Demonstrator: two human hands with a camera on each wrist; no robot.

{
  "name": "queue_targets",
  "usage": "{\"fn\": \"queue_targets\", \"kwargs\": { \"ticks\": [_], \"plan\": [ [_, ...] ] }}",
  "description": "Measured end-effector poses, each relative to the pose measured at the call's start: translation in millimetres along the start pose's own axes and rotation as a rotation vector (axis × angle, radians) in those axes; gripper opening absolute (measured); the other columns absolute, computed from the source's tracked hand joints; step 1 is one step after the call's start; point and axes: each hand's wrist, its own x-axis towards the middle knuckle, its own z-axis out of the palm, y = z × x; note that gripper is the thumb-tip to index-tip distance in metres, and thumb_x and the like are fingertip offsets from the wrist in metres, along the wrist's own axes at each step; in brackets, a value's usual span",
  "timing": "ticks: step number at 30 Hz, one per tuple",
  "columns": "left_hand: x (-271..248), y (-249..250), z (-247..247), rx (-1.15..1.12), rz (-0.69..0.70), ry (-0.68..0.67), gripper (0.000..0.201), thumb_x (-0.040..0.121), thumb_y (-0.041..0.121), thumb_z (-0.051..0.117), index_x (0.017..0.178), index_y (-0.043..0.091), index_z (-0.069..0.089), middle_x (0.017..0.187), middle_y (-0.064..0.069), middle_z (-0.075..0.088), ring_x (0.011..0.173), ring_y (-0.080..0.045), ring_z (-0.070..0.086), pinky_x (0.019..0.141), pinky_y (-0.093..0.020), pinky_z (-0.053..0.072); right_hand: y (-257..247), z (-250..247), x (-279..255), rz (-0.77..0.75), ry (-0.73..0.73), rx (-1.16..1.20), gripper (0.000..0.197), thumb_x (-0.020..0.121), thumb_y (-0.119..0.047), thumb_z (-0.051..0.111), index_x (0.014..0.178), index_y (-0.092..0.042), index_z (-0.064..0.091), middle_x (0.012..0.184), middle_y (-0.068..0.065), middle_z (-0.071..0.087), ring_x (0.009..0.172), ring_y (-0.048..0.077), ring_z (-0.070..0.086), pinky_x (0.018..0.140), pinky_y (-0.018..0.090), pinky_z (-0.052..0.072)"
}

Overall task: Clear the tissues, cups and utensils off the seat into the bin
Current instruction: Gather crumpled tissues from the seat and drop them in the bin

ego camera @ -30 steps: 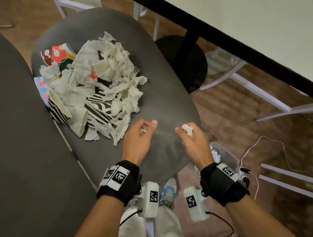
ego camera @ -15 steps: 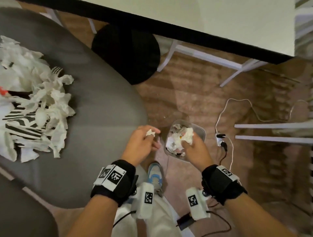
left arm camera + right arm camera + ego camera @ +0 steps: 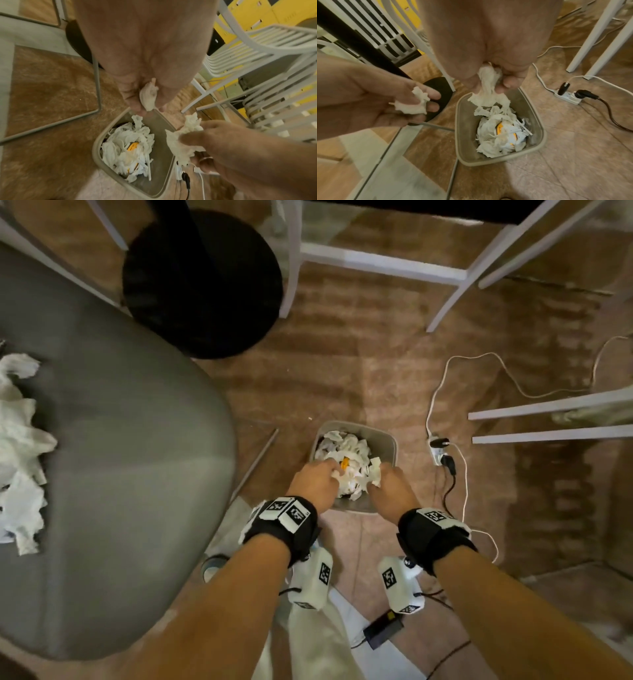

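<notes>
Both forearms are bare, with no sleeves. Each wrist carries a wide black fabric strap (image 3: pixel 286 523) (image 3: pixel 433 535) topped with white square tags printed in black block codes. Below each strap, lower centre of the frame, hangs a white boxy camera unit (image 3: pixel 311 580) (image 3: pixel 399 585) bearing the same code marks, trailing thin black cables (image 3: pixel 435 594). A ring (image 3: pixel 205 158) bands one finger of the right hand (image 3: pixel 223 146).

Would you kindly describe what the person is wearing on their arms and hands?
Both forearms are bare, with no sleeves. Each wrist carries a black strap topped with white square tags printed in black-and-white codes. A white camera box with similar code marks hangs under each wrist, trailing thin black cables. The right hand wears a pale ring.
</notes>
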Motion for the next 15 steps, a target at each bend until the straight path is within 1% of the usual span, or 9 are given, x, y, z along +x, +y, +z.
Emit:
{"fn": "queue_targets", "kwargs": {
  "ticks": [2, 4, 5, 6, 8, 11, 12, 13, 15],
  "plan": [
    [14.2, -1.2, 9.9, 0.034, 0.041, -0.008, 0.046, 0.091, 0.018, 0.057, 0.136, 0.022, 0.048, 0.138, -0.013, 0.052, 0.124, -0.031, 0.050, 0.101, -0.039, 0.042, 8.0, 0.4, 6.3, 0.016, -0.019, 0.055, 0.064, 0.078, -0.029, 0.064, 0.134, -0.010, 0.039, 0.128, 0.019, 0.050, 0.113, 0.037, 0.054, 0.092, 0.041, 0.047],
    [22.2, -3.9, 15.7, 0.048, 0.031, -0.065, 0.077, 0.088, 0.033, 0.065, 0.151, 0.026, 0.022, 0.152, -0.013, 0.035, 0.134, -0.032, 0.040, 0.106, -0.044, 0.038, 11.4, -4.1, 8.3, 0.017, -0.020, 0.082, 0.089, 0.069, -0.042, 0.070, 0.144, -0.019, 0.028, 0.128, 0.017, 0.053, 0.115, 0.038, 0.054, 0.093, 0.042, 0.047],
    [22.8, -5.2, 15.7, 0.048, 0.012, -0.085, 0.085, 0.087, 0.038, 0.065, 0.153, 0.029, 0.012, 0.155, -0.013, 0.028, 0.136, -0.034, 0.038, 0.107, -0.045, 0.037, 7.7, -7.8, 5.9, 0.031, -0.041, 0.069, 0.093, 0.073, -0.039, 0.071, 0.148, -0.019, 0.021, 0.129, 0.019, 0.053, 0.116, 0.038, 0.053, 0.092, 0.041, 0.046],
    [20.8, -6.9, 15.1, 0.051, -0.003, -0.091, 0.087, 0.087, 0.041, 0.064, 0.153, 0.030, 0.008, 0.156, -0.013, 0.024, 0.135, -0.035, 0.038, 0.107, -0.045, 0.038, 7.1, -9.1, 5.5, 0.038, -0.067, 0.052, 0.088, 0.079, -0.034, 0.069, 0.149, -0.016, 0.019, 0.129, 0.021, 0.053, 0.115, 0.039, 0.054, 0.089, 0.038, 0.045],
    [10.7, -10.6, 9.6, 0.057, -0.001, -0.078, 0.075, 0.091, 0.043, 0.057, 0.152, 0.027, 0.017, 0.156, -0.012, 0.026, 0.136, -0.034, 0.038, 0.108, -0.044, 0.036, 3.4, -13.1, 1.3, 0.021, -0.077, 0.019, 0.072, 0.084, -0.034, 0.063, 0.145, -0.015, 0.028, 0.125, 0.020, 0.054, 0.111, 0.039, 0.055, 0.082, 0.033, 0.041],
    [-21.0, -20.2, -11.8, -0.105, 0.037, 0.007, 0.053, 0.094, 0.040, 0.055, 0.142, 0.022, 0.044, 0.145, -0.006, 0.048, 0.128, -0.025, 0.049, 0.106, -0.038, 0.040, -6.1, -15.9, 3.1, -0.023, -0.065, -0.022, 0.065, 0.070, -0.052, 0.049, 0.131, -0.029, 0.043, 0.124, 0.011, 0.057, 0.103, 0.029, 0.060, 0.086, 0.037, 0.049],
    [-34.9, -25.6, -22.9, -0.196, 0.049, 0.060, 0.046, 0.093, 0.039, 0.056, 0.137, 0.024, 0.051, 0.138, -0.004, 0.055, 0.121, -0.022, 0.055, 0.103, -0.037, 0.043, -17.7, -17.4, 4.1, -0.063, -0.084, -0.023, 0.060, 0.071, -0.050, 0.050, 0.128, -0.031, 0.045, 0.123, 0.007, 0.059, 0.101, 0.025, 0.062, 0.089, 0.039, 0.050],
    [-50.0, -31.4, -35.8, -0.290, 0.063, 0.125, 0.040, 0.093, 0.037, 0.057, 0.131, 0.025, 0.056, 0.130, 0.000, 0.060, 0.112, -0.019, 0.060, 0.099, -0.035, 0.046, -40.3, -22.3, -2.9, -0.094, -0.092, -0.028, 0.051, 0.078, -0.043, 0.053, 0.126, -0.031, 0.046, 0.120, 0.004, 0.060, 0.099, 0.023, 0.062, 0.089, 0.038, 0.050],
    [-81.5, -46.2, -64.4, -0.512, 0.072, 0.258, 0.025, 0.094, 0.029, 0.058, 0.117, 0.024, 0.064, 0.108, 0.007, 0.068, 0.096, -0.016, 0.065, 0.093, -0.033, 0.050, -94.8, -33.7, -25.7, -0.158, -0.079, -0.043, 0.038, 0.091, -0.023, 0.056, 0.127, -0.026, 0.047, 0.109, 0.001, 0.060, 0.092, 0.022, 0.061, 0.084, 0.034, 0.048]
  ]
}}
